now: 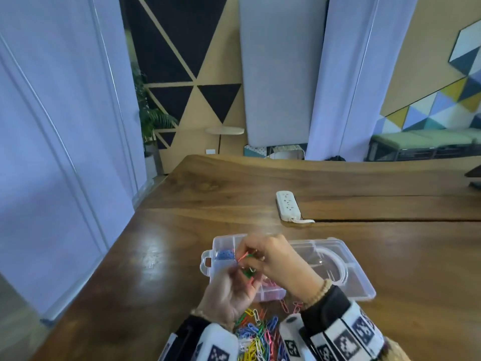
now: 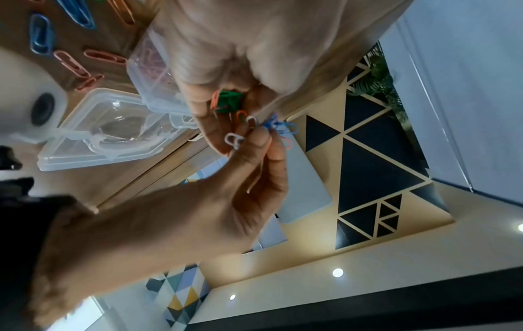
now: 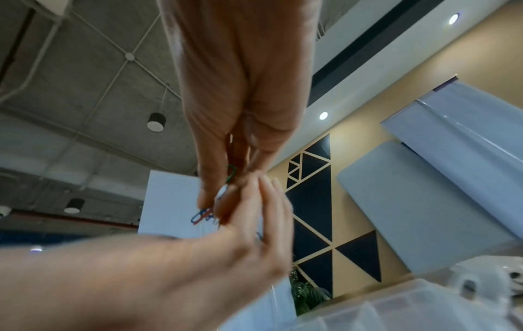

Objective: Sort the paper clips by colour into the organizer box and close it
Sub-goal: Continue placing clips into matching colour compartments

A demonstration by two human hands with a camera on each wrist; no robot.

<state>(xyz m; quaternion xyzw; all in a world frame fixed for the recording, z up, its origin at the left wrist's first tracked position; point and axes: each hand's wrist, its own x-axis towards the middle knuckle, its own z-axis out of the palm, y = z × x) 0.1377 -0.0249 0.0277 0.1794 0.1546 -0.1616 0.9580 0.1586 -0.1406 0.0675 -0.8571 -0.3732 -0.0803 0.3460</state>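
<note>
Above the organizer box point(image 1: 346, 287), both hands' fingers point(image 2: 260, 143) pinch tangled clips point(image 2: 228, 102) (mixed colours).

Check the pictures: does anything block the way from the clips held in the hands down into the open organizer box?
Nothing visible does. Both hands pinch a small clump of clips directly above the organizer box, whose lid lies open to the right.

One clear organizer box point(image 1: 338, 259) with its lid open, one white power strip point(image 1: 288, 205), two hands, and a heap of paper clips point(image 1: 257, 337) too many to count, at the table's near edge.
</note>
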